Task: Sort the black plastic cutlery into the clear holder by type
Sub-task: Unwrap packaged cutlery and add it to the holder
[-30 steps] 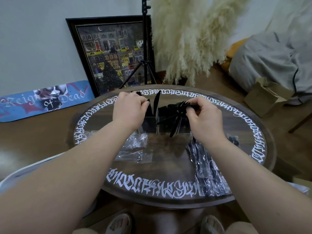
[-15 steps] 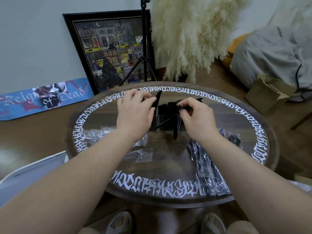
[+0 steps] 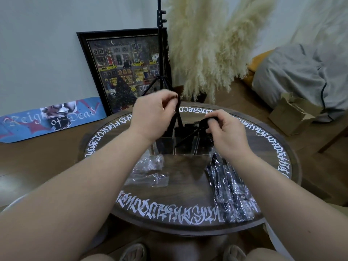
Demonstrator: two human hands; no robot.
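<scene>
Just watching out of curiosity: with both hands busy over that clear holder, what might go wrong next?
1. The right hand grips a splayed bunch of cutlery; a piece might slip out or land in the wrong compartment of the clear holder.
2. The left hand pinches one black piece at its top end, so it might swing or drop.
3. The holder looks light; a snagged piece could tip it.

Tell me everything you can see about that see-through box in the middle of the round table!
The clear plastic cutlery holder stands upright near the middle of the round dark wooden table. Its shiny front shows three side-by-side compartments, with black plastic cutlery sticking out the top. The left hand pinches one black piece above it; the right hand grips a bunch at its right. Which type sits where is unclear.
</scene>
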